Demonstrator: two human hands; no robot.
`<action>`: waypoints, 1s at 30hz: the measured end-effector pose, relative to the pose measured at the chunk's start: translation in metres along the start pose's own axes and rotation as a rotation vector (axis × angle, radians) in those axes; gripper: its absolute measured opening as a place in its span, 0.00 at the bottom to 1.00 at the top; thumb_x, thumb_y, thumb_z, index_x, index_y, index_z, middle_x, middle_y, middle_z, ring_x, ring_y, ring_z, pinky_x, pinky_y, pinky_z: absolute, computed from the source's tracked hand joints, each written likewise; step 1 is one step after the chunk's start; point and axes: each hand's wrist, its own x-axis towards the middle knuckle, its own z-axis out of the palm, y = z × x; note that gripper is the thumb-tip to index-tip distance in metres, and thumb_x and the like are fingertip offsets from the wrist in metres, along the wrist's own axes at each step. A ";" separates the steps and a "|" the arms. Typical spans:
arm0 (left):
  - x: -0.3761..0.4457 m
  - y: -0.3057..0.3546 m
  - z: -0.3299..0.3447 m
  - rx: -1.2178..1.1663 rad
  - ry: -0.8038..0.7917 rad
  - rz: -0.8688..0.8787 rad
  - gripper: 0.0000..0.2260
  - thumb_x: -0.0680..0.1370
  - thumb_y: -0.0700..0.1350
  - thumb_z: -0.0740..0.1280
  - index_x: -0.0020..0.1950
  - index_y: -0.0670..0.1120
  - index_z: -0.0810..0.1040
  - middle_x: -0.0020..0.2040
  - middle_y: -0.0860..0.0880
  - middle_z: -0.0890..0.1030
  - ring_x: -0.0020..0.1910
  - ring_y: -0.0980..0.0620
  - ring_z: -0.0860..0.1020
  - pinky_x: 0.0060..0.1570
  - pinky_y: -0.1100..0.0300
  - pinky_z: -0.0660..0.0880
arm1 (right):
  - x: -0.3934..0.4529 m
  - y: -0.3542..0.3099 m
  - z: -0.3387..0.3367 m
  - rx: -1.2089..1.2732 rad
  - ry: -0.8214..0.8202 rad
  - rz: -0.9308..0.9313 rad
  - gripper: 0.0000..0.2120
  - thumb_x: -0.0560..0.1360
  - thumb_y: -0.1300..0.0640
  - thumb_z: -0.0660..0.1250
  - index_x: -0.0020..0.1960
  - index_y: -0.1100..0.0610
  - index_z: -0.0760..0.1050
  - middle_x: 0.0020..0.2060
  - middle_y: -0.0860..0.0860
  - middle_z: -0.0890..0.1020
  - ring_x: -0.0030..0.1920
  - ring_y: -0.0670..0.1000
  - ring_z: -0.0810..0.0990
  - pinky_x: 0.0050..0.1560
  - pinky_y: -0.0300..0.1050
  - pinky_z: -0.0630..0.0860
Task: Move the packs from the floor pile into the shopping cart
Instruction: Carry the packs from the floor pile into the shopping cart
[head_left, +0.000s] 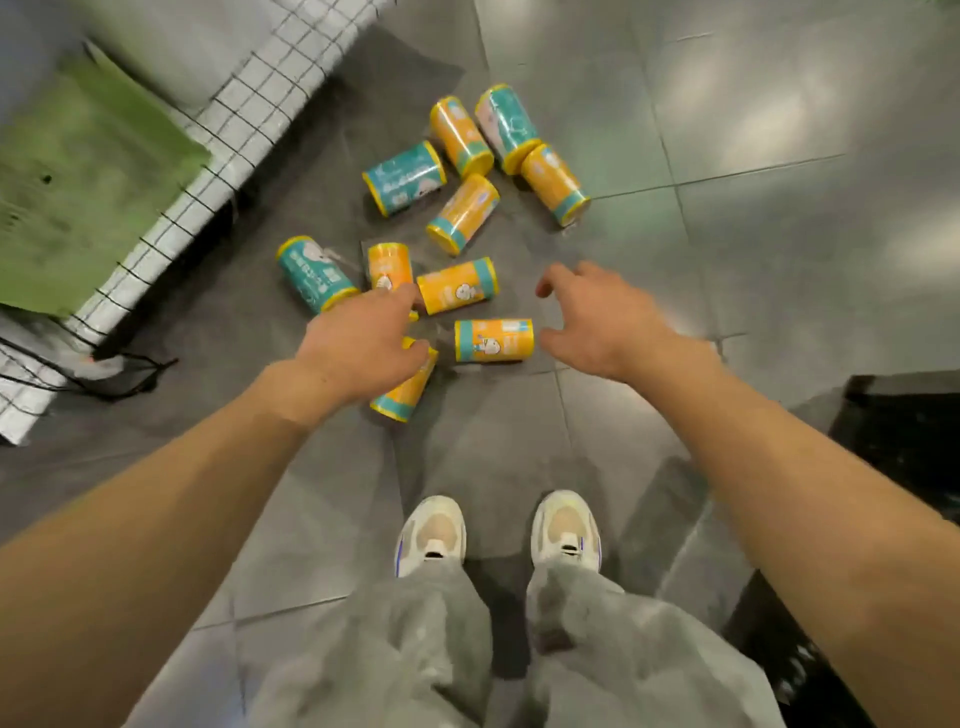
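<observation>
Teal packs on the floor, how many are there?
3. One teal cylindrical plastic-wrapped pack lies farthest away, one nearer the wire cart, and one beside the left hand. The hands could hide more.

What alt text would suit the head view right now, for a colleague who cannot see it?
Both bare hands, left hand and right hand, reach down with loosely spread fingers toward a pile of orange and teal packs lying on grey floor tiles, gripping nothing. A wire shopping cart stands at upper left.
</observation>
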 end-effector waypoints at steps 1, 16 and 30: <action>0.016 -0.007 0.019 -0.002 0.005 -0.018 0.22 0.77 0.54 0.66 0.70 0.53 0.69 0.64 0.48 0.77 0.64 0.42 0.76 0.56 0.46 0.74 | 0.022 0.005 0.019 -0.008 -0.001 -0.014 0.25 0.75 0.48 0.69 0.70 0.52 0.69 0.63 0.57 0.75 0.65 0.61 0.74 0.59 0.54 0.74; 0.136 -0.076 0.189 -0.043 0.123 -0.124 0.26 0.78 0.59 0.64 0.73 0.52 0.64 0.69 0.46 0.72 0.66 0.38 0.73 0.59 0.44 0.72 | 0.188 0.018 0.199 -0.266 -0.004 -0.211 0.41 0.69 0.35 0.72 0.74 0.52 0.63 0.63 0.57 0.74 0.63 0.62 0.75 0.58 0.57 0.74; 0.123 -0.067 0.223 -0.234 0.066 -0.357 0.41 0.69 0.67 0.73 0.73 0.48 0.61 0.71 0.45 0.70 0.69 0.40 0.71 0.62 0.45 0.71 | 0.197 0.013 0.231 -0.327 -0.006 -0.185 0.43 0.66 0.39 0.77 0.72 0.53 0.62 0.63 0.57 0.74 0.64 0.61 0.74 0.62 0.56 0.71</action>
